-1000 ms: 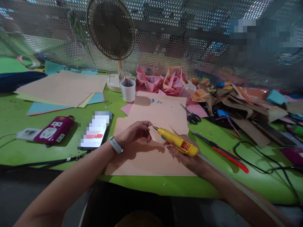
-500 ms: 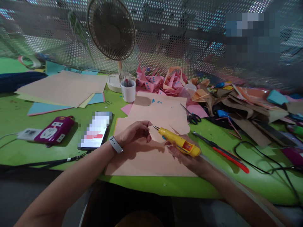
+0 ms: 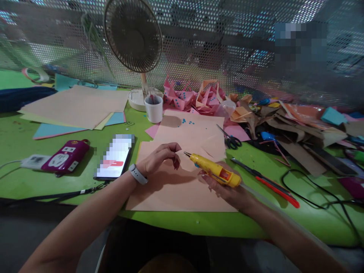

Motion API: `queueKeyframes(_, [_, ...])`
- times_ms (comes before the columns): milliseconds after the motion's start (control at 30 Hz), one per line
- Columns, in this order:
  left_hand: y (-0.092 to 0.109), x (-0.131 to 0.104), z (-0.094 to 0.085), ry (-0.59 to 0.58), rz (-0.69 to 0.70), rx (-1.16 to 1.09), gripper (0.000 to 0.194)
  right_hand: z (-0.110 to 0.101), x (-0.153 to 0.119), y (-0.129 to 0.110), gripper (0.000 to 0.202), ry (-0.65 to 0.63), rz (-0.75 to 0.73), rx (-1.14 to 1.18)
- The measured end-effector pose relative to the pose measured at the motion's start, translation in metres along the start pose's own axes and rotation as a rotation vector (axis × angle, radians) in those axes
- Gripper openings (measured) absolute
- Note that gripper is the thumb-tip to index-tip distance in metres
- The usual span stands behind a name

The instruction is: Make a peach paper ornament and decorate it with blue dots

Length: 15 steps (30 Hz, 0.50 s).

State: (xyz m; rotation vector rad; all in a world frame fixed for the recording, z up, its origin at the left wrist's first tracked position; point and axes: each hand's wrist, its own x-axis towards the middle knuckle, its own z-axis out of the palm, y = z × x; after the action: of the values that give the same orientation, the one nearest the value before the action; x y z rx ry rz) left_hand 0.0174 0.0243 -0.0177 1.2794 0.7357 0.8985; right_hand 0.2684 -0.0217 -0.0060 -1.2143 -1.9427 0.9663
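Counter (image 3: 176,223), green; a peach sheet (image 3: 176,195) lies near its front edge. Right hand (image 3: 218,185) grips a yellow glue gun (image 3: 212,168) above the sheet, nozzle toward the left hand (image 3: 163,157). Left hand loosely curled, pale watch band (image 3: 138,175) at the wrist. A cut peach piece (image 3: 189,163) sits between the hands, partly behind the gun; whether the left fingertips pinch its tip, cannot tell.

Left side: black strap (image 3: 59,197) with a small white tag, too small to read. Beyond it, a purple power strip (image 3: 66,156), gold mark on its end, illegible; a white plug (image 3: 34,162) at its end carries a dark printed patch, also illegible. Phone (image 3: 116,157) beside, screen lit, a red block showing, much of the rest pixelated.

Right side: red-handled tool (image 3: 267,182) lying aslant, black cable (image 3: 307,189) looping past it. Scissors (image 3: 231,140) farther back, blades by the edge of another peach sheet (image 3: 190,132) dotted with blue bits (image 3: 184,121).

Farther: white cup (image 3: 154,109) at the base of a fan (image 3: 133,36); pink folded paper (image 3: 182,96) beside; brown scraps (image 3: 290,129) to the right. Perforated mesh (image 3: 199,49) behind.
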Motion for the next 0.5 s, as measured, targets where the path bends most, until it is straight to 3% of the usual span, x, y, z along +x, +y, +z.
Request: queueKeyframes(500, [0.0081,-0.0042,0.0020,0.009,0.099,0.157,0.009,0.0008,0.0014,0.0090,0.022,-0.044,-0.045,-0.013])
